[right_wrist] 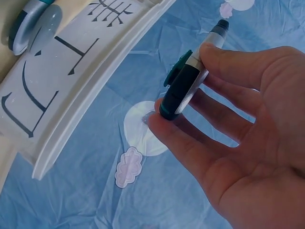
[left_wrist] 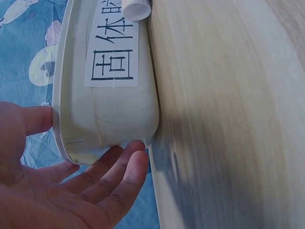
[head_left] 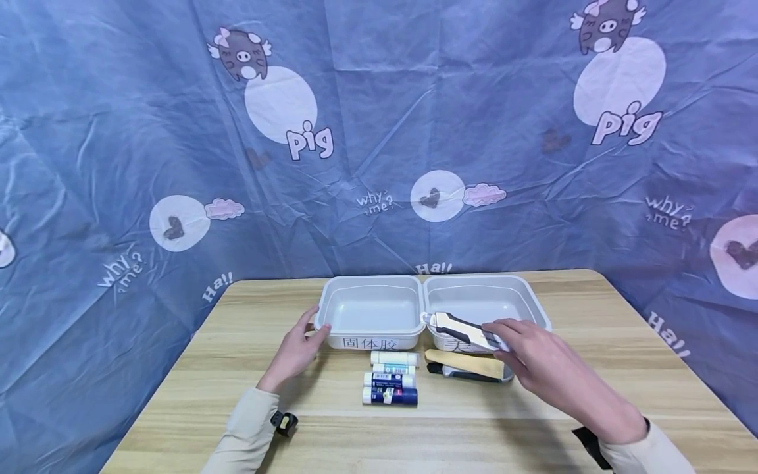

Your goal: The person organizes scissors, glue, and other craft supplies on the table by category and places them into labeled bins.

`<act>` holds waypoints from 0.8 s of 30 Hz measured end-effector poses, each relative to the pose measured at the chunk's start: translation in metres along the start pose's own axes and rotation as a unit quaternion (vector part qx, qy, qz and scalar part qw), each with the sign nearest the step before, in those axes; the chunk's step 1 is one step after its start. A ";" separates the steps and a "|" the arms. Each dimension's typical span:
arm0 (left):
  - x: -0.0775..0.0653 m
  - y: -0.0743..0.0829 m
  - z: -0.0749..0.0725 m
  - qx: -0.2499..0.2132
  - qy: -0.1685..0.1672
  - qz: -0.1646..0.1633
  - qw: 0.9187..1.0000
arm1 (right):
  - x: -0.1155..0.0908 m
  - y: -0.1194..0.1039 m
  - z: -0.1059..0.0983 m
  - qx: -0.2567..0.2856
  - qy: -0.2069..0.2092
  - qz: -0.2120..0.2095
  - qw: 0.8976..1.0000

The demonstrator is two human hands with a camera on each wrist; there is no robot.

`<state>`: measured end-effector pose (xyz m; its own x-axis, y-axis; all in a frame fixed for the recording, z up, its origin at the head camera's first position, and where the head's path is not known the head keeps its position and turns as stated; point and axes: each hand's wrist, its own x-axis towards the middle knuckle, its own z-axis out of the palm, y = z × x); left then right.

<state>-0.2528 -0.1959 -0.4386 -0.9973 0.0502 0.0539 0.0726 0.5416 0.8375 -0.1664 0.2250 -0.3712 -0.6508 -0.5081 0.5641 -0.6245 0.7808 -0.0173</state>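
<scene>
My right hand (head_left: 524, 342) holds a white-and-black utility knife (head_left: 464, 331) by one end, thumb and fingertips pinching it. The knife slants over the front rim of the right bin (head_left: 535, 309). In the right wrist view the knife (right_wrist: 183, 88) shows a green slider and a dark tip. My left hand (head_left: 301, 349) rests at the left end of the left bin (head_left: 373, 334). Close up, the left thumb touches that bin's rim (left_wrist: 58, 95), and the other fingers (left_wrist: 131, 174) lie loosely extended along its end wall.
Several glue sticks (head_left: 389, 395) lie in a column before the left bin. A flat tan-yellow piece (head_left: 464, 362) and a grey-and-black utility knife (head_left: 474, 375) lie before the right bin. Both bins carry labels and stand side by side near the wooden table's (head_left: 331, 441) back edge, against a blue curtain (head_left: 379, 243).
</scene>
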 end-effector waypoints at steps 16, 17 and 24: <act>0.001 0.000 0.000 0.002 0.004 0.002 1.000 | 0.018 0.004 -0.001 0.023 -0.019 0.030 0.999; 0.001 0.000 0.000 0.001 0.004 0.003 1.000 | 0.020 0.004 -0.001 0.026 -0.020 0.031 0.999; 0.001 -0.001 0.000 0.001 0.002 0.003 1.000 | 0.028 0.007 -0.002 0.034 -0.013 0.032 0.999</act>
<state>-0.2538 -0.1962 -0.4391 -0.9970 0.0491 0.0606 0.0776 0.5424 0.8365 -0.1883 0.2172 -0.3534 -0.7007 -0.4673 0.5391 -0.6080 0.7865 -0.1086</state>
